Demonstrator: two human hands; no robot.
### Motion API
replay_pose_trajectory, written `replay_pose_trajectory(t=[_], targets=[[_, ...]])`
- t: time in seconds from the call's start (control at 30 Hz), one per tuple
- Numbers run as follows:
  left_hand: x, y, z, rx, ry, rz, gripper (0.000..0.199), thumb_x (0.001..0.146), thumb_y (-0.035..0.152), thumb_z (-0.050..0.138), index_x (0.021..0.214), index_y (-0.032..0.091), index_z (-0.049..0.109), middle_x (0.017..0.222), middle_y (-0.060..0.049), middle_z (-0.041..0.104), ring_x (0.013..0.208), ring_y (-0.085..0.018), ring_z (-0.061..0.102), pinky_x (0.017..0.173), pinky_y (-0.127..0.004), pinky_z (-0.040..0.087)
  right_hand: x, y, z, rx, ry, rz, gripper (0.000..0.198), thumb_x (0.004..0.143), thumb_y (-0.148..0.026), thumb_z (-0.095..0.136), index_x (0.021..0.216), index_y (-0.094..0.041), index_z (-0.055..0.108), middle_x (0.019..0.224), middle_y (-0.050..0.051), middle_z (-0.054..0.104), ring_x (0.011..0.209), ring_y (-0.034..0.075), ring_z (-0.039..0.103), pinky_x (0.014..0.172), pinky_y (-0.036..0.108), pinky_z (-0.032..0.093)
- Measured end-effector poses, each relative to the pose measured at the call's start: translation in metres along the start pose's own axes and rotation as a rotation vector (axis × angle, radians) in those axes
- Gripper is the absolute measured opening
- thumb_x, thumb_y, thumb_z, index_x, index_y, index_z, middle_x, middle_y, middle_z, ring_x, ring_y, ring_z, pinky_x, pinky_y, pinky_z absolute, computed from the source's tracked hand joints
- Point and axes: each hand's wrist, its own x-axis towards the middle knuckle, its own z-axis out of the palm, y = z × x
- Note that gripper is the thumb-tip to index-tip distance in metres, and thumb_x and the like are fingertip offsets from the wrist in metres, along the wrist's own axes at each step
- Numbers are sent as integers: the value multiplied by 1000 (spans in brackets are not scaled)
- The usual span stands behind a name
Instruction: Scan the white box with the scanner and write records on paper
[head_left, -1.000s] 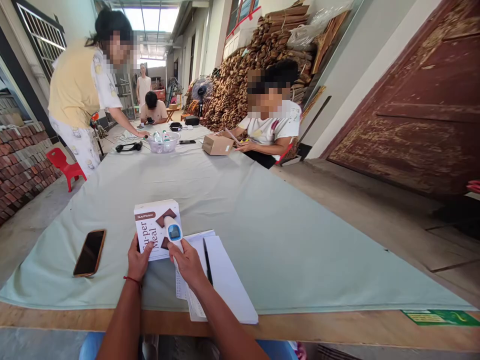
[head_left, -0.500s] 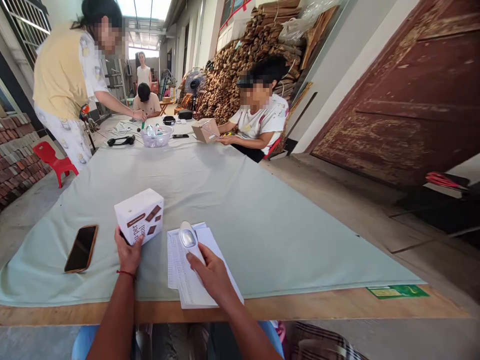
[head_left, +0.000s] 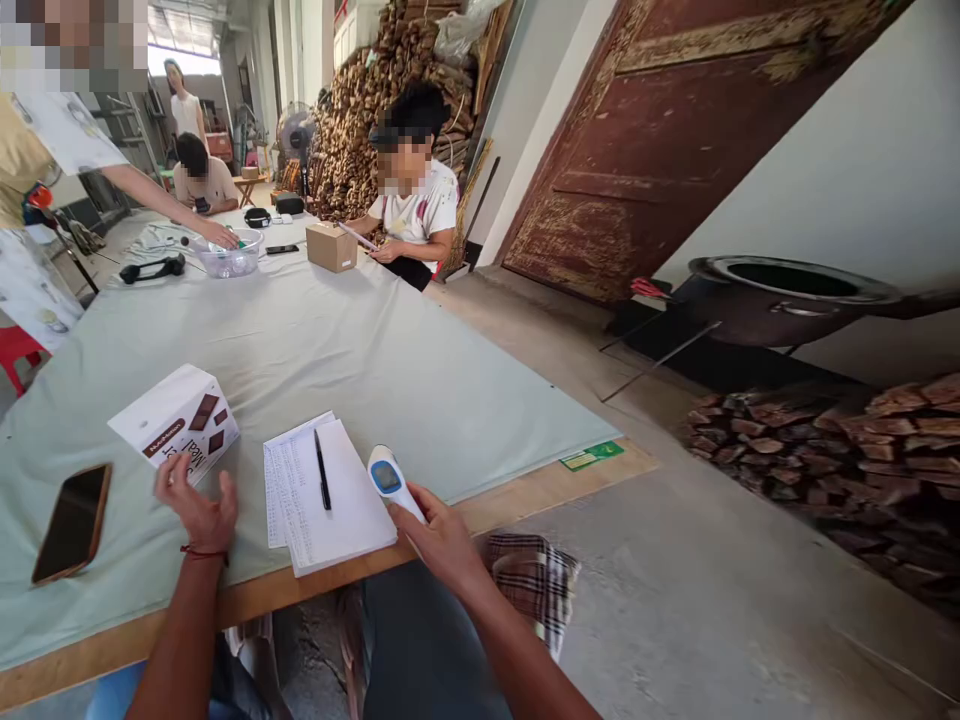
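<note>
In my right hand (head_left: 442,540) is a white infrared thermometer (head_left: 388,476), its small display facing up, held just right of the papers. My left hand (head_left: 196,508) has its fingers apart in front of a white snack box (head_left: 166,403) printed with brown chocolate pieces. Its fingertips overlap the box's lower edge; whether they touch it I cannot tell. The box rests tilted toward me on the cloth. Between my hands lie handwritten sheets and white paper (head_left: 349,505), with a black pen (head_left: 322,470) on top. A phone (head_left: 71,525) lies left of the box.
Farther along the cloth-covered table (head_left: 315,345) are a clear plastic basin (head_left: 229,262), a cardboard box (head_left: 331,247) and a black strap-like device (head_left: 152,269). A co-worker's hand reaches into the basin. Another person sits at the right edge. A large pot (head_left: 780,310) and firewood stand right.
My view has turned right. My left hand has let go of the snack box, which now rests on the table. The thermometer has moved off the papers to the right, uncovering the pen.
</note>
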Motion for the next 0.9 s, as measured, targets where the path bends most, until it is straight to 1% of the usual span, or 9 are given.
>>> replay_pose_trajectory(t=[0.07,0.13,0.23,0.33,0.43,0.53,0.77,0.9], targets=[[-2,12,9,-79,-138,-23,50,74,29,60,120,15,45,119,-14,42,118,-30,41,105,-51,34,0,1,-1,-2,-4,1,49,67,-52,64,103,-18,69,97,7,72,89,29,64,77,37,51],[-6,19,18,-147,-263,-40,42,80,27,55,120,16,47,119,-13,45,118,-28,43,106,-49,34,0,1,-2,-13,-7,5,50,67,-53,63,103,-18,69,97,8,72,90,29,65,78,36,51],[-17,19,28,-208,-419,-60,35,83,26,52,117,18,51,118,-11,51,118,-26,46,106,-47,35,3,2,-4,-28,-10,8,53,66,-54,62,103,-17,68,98,9,72,90,30,65,79,37,51],[-29,13,33,-178,-534,-71,31,82,25,54,112,19,56,116,-11,54,113,-27,50,103,-48,38,9,5,-5,-64,-8,-4,53,65,-54,63,102,-17,68,99,9,72,93,31,65,80,38,51],[-37,10,32,-108,-593,-69,26,80,24,57,105,18,60,113,-12,56,108,-28,52,99,-48,40,16,8,-3,-114,-30,-18,53,66,-54,61,103,-17,68,102,10,72,95,31,64,81,38,50],[-39,11,31,-91,-636,-46,25,77,21,59,102,19,61,109,-11,58,105,-28,54,98,-46,41,23,12,1,-161,-56,-18,55,65,-56,59,104,-17,67,104,11,71,97,31,64,82,38,50],[-41,18,29,-72,-668,-77,25,76,17,60,101,19,62,107,-10,59,105,-27,54,96,-45,41,26,20,8,-264,-83,-35,55,67,-60,55,100,-18,68,100,10,72,93,30,65,77,36,51],[-43,23,24,-32,-704,-104,25,77,16,59,101,18,62,108,-9,58,105,-24,53,98,-44,41,31,32,5,-444,-45,-50,57,70,-60,51,107,-19,66,103,10,70,93,30,64,76,36,50]])
